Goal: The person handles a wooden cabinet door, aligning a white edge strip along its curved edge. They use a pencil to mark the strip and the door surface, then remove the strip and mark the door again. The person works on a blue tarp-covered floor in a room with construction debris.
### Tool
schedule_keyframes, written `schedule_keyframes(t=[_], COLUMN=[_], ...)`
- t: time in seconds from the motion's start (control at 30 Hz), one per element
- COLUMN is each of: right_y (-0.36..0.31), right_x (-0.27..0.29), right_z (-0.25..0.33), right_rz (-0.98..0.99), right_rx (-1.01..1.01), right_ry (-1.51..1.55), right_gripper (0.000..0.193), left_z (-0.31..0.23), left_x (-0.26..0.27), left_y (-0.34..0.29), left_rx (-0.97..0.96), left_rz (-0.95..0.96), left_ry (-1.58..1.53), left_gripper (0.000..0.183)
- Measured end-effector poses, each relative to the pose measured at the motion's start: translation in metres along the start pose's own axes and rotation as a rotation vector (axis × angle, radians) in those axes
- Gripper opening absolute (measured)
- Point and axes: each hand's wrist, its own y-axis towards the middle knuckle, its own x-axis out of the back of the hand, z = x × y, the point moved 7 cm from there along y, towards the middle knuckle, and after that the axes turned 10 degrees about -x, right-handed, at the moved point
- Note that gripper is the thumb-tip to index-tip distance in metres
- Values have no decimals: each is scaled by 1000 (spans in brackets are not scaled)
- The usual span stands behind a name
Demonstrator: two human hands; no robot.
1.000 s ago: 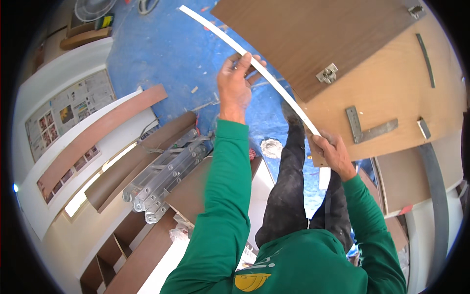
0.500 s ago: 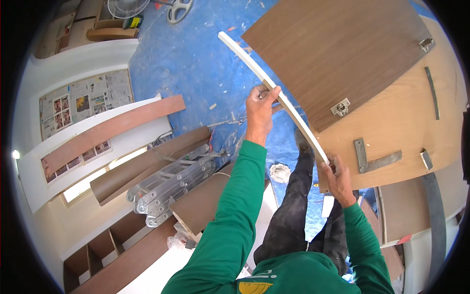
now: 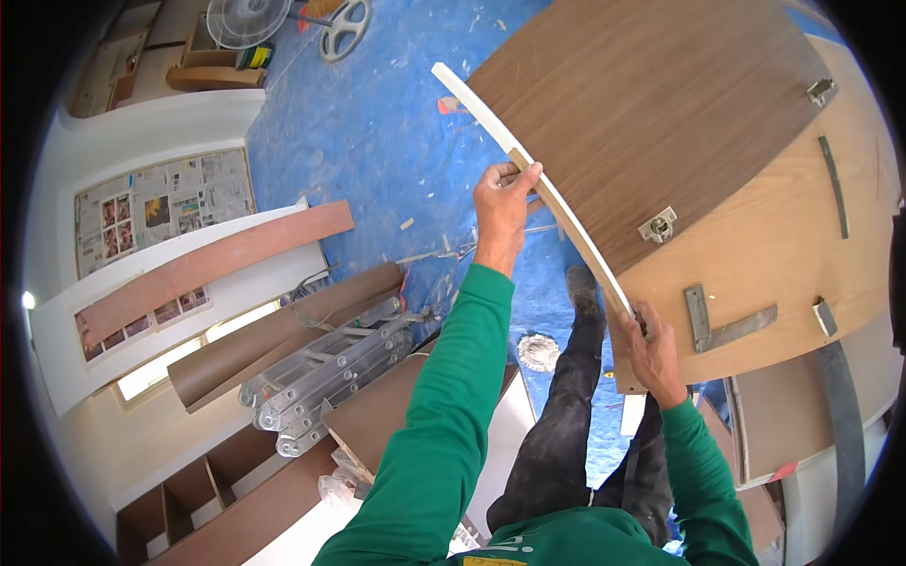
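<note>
A long, narrow white strip with a brown edge point(image 3: 481, 111) runs slantwise along the left edge of a brown wood-grain panel point(image 3: 642, 104). Around its middle, my left hand point(image 3: 503, 203) is closed with thumb and fingers. Its near end is gripped by my right hand point(image 3: 653, 351), at the corner of the light wooden board point(image 3: 746, 255) under the panel. Two metal hinges are fixed along the panel's right edge, the nearer hinge point(image 3: 658, 225) close to its lower corner. Whether the strip touches the panel edge, I cannot tell.
On the light board lie a metal try square point(image 3: 731, 325), a small block point(image 3: 825, 316) and a thin dark strip point(image 3: 834, 187). To the left are a folded aluminium ladder point(image 3: 326, 377) and a rolled brown sheet point(image 3: 283, 330). A fan point(image 3: 247, 17) stands far off on the blue floor covering point(image 3: 349, 123).
The strip's far end has shifted slightly right, closer to the panel's edge. Both hands keep their grip on it. My view has tilted a little.
</note>
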Motion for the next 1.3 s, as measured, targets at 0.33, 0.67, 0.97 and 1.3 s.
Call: schedule_keyframes(t=[0.33, 0.67, 0.97, 1.3], right_y=[2, 8, 9, 11], right_x=[5, 10, 11, 12], right_z=[-17, -21, -24, -27], right_rz=[39, 28, 26, 13], right_rx=[-156, -94, -115, -138], right_ry=[36, 144, 225, 250], right_gripper=[38, 37, 38, 38], left_z=[21, 9, 15, 19], left_x=[4, -3, 0, 0], left_y=[9, 3, 7, 7], left_rx=[-21, -96, -95, -124], left_rz=[22, 33, 27, 11], left_ry=[0, 114, 69, 78], left_gripper=[31, 39, 43, 46])
